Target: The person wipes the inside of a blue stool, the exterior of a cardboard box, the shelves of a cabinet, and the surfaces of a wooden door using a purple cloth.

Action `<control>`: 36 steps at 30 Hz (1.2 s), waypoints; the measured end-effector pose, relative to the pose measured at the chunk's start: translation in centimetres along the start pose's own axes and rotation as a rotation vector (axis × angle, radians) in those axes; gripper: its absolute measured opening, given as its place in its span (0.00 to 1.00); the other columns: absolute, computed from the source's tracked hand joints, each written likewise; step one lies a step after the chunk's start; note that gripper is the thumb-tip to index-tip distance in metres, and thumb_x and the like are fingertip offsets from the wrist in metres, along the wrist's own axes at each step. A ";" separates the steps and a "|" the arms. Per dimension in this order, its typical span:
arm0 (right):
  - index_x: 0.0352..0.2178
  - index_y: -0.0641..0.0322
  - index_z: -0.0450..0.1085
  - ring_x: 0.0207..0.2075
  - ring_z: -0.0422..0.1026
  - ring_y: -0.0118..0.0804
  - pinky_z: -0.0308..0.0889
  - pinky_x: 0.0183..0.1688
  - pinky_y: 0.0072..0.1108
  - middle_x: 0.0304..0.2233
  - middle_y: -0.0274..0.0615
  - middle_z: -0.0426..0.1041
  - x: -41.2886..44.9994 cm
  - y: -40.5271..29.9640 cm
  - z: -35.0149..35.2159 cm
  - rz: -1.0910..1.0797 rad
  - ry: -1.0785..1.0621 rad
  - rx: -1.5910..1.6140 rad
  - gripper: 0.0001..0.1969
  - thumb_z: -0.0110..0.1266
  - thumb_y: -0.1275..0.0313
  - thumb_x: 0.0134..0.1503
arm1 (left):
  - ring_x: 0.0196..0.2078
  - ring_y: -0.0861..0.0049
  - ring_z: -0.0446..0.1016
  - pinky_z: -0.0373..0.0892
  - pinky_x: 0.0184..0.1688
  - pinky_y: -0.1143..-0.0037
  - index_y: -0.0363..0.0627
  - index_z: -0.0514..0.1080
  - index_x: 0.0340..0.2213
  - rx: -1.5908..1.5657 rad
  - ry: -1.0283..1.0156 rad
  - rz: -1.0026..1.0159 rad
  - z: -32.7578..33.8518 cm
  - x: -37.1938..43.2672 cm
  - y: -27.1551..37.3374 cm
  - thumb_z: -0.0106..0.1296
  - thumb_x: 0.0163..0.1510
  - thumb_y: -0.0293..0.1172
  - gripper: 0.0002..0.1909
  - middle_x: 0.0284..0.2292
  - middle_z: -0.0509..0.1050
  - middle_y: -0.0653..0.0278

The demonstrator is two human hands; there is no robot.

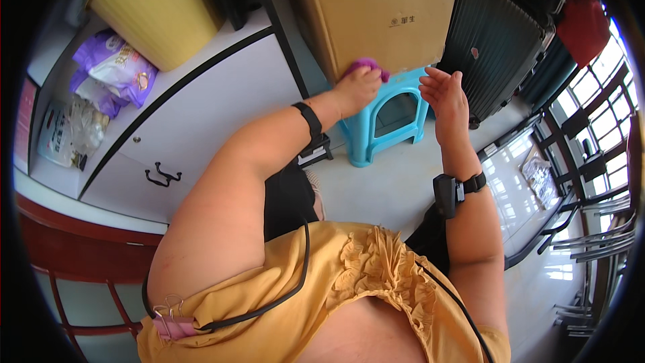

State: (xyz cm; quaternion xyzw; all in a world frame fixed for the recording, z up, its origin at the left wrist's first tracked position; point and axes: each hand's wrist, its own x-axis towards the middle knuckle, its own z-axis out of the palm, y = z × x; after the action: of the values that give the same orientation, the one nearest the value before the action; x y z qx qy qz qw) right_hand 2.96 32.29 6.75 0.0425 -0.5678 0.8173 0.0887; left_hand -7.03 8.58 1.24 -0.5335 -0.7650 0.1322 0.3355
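Note:
A bunched purple cloth [365, 64] is gripped in my left hand [359, 89], against the lower edge of a large cardboard box [378, 15]. The box rests on a light blue plastic stool [359, 138] and bears printed writing on its near face. To the right, my right hand [443, 93] is raised with the palm turned inward and holds nothing. Its fingertips are near the stool's right top corner, by the box's lower right corner. Whether they touch either one I cannot tell.
A black ribbed suitcase [496, 45] stands right of the box. On the left, a white cabinet [201, 96] carries a yellow bin [156, 15] and purple packages [118, 70]. A treadmill [524, 181] and stacked metal-legged chairs [599, 237] are at the right. A small black object [317, 150] lies by the stool.

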 end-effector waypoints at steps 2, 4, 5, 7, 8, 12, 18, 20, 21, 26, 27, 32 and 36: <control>0.48 0.68 0.70 0.39 0.73 0.31 0.67 0.47 0.21 0.38 0.42 0.75 -0.1 0.5 1.6 0.018 -0.033 0.039 0.32 0.33 0.47 0.67 | 0.43 0.69 0.67 0.64 0.45 0.65 0.48 0.76 0.24 -0.171 -0.150 -0.193 1.7 -5.2 2.3 0.49 0.44 0.30 0.06 0.33 0.72 0.66; 0.49 0.67 0.70 0.39 0.73 0.31 0.68 0.47 0.22 0.39 0.42 0.75 -0.4 0.9 1.1 0.034 -0.028 0.017 0.32 0.34 0.47 0.67 | 0.40 0.69 0.67 0.65 0.42 0.67 0.50 0.75 0.22 -0.317 -0.277 -0.274 1.4 -7.0 4.4 0.50 0.44 0.28 0.05 0.31 0.72 0.66; 0.49 0.67 0.70 0.40 0.73 0.31 0.68 0.47 0.22 0.39 0.42 0.75 -0.5 0.7 0.0 0.036 -0.005 -0.011 0.32 0.35 0.47 0.67 | 0.40 0.68 0.68 0.65 0.41 0.68 0.51 0.75 0.21 -0.344 -0.354 -0.189 0.2 -6.0 5.0 0.50 0.45 0.27 0.05 0.31 0.72 0.66; 0.49 0.66 0.69 0.40 0.74 0.31 0.68 0.47 0.21 0.39 0.41 0.75 -1.3 0.1 -2.3 0.009 0.014 -0.070 0.31 0.35 0.47 0.67 | 0.40 0.65 0.69 0.66 0.41 0.68 0.49 0.76 0.23 -0.555 -0.084 -0.284 -4.2 -3.2 5.2 0.52 0.45 0.24 0.05 0.31 0.73 0.67; 0.49 0.65 0.69 0.40 0.74 0.31 0.68 0.47 0.21 0.39 0.41 0.75 -1.5 0.0 -2.5 0.008 0.004 -0.087 0.30 0.35 0.48 0.67 | 0.42 0.63 0.69 0.67 0.43 0.67 0.47 0.76 0.27 -0.660 0.111 -0.442 -6.6 -2.4 4.8 0.52 0.44 0.21 0.07 0.34 0.74 0.65; 0.47 0.64 0.70 0.38 0.74 0.29 0.68 0.46 0.20 0.36 0.38 0.75 -1.6 1.2 -2.2 0.051 -0.024 -0.140 0.27 0.37 0.51 0.68 | 0.55 0.58 0.67 0.65 0.57 0.69 0.40 0.71 0.45 -0.477 0.832 -0.821 -14.4 -0.6 1.7 0.48 0.48 0.10 0.22 0.49 0.69 0.55; 0.45 0.65 0.72 0.35 0.74 0.27 0.69 0.42 0.19 0.34 0.38 0.76 -1.5 3.3 0.2 0.099 -0.044 -0.244 0.22 0.41 0.56 0.68 | 0.62 0.53 0.59 0.54 0.64 0.63 0.38 0.65 0.54 -0.230 1.114 -1.005 -14.4 3.6 -7.3 0.44 0.61 0.26 0.19 0.58 0.62 0.48; 0.45 0.65 0.72 0.35 0.73 0.27 0.69 0.42 0.19 0.34 0.38 0.76 -1.7 3.4 0.9 0.082 -0.064 -0.296 0.22 0.41 0.56 0.68 | 0.63 0.49 0.56 0.51 0.65 0.63 0.36 0.60 0.57 -0.267 1.101 -0.985 -12.6 4.8 -7.6 0.42 0.63 0.31 0.23 0.59 0.60 0.45; 0.45 0.66 0.72 0.35 0.73 0.27 0.69 0.42 0.19 0.34 0.39 0.76 -1.9 3.4 1.0 0.069 -0.072 -0.348 0.22 0.41 0.56 0.68 | 0.63 0.48 0.55 0.51 0.65 0.63 0.35 0.58 0.58 -0.367 1.166 -1.017 -11.5 5.3 -7.1 0.40 0.63 0.32 0.24 0.60 0.59 0.45; 0.44 0.66 0.72 0.35 0.73 0.27 0.69 0.42 0.19 0.34 0.38 0.76 -1.9 3.4 1.4 0.059 -0.088 -0.372 0.21 0.41 0.58 0.68 | 0.63 0.50 0.55 0.51 0.66 0.65 0.35 0.56 0.59 -0.608 1.100 -1.209 -4.6 2.0 -5.8 0.33 0.65 0.37 0.25 0.60 0.58 0.44; 0.44 0.66 0.72 0.35 0.73 0.27 0.69 0.42 0.19 0.34 0.38 0.76 -1.8 3.5 1.6 0.062 -0.098 -0.362 0.21 0.41 0.59 0.68 | 0.63 0.50 0.55 0.51 0.65 0.66 0.36 0.57 0.59 -0.678 1.027 -1.325 -2.8 1.1 -5.2 0.30 0.66 0.38 0.25 0.59 0.59 0.43; 0.44 0.67 0.72 0.34 0.73 0.27 0.69 0.42 0.19 0.34 0.38 0.75 -1.4 3.9 1.6 0.070 -0.105 -0.333 0.20 0.40 0.60 0.68 | 0.62 0.61 0.58 0.54 0.63 0.70 0.38 0.58 0.59 -1.188 0.983 -1.523 2.9 -1.3 -0.6 0.30 0.67 0.38 0.24 0.59 0.61 0.50; 0.44 0.67 0.72 0.34 0.72 0.27 0.69 0.41 0.19 0.33 0.37 0.75 -0.9 4.8 5.4 0.038 -0.231 -0.317 0.20 0.41 0.61 0.68 | 0.52 0.66 0.69 0.63 0.55 0.70 0.38 0.67 0.50 -1.701 1.056 -1.776 5.7 -7.1 2.2 0.37 0.65 0.37 0.19 0.49 0.72 0.55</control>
State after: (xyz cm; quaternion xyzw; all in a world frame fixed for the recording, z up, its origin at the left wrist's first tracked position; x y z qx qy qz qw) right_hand 2.79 25.56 4.10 0.1109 -0.6965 0.7088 0.0133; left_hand -7.66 3.91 -6.87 0.1126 -0.4740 -0.8641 0.1266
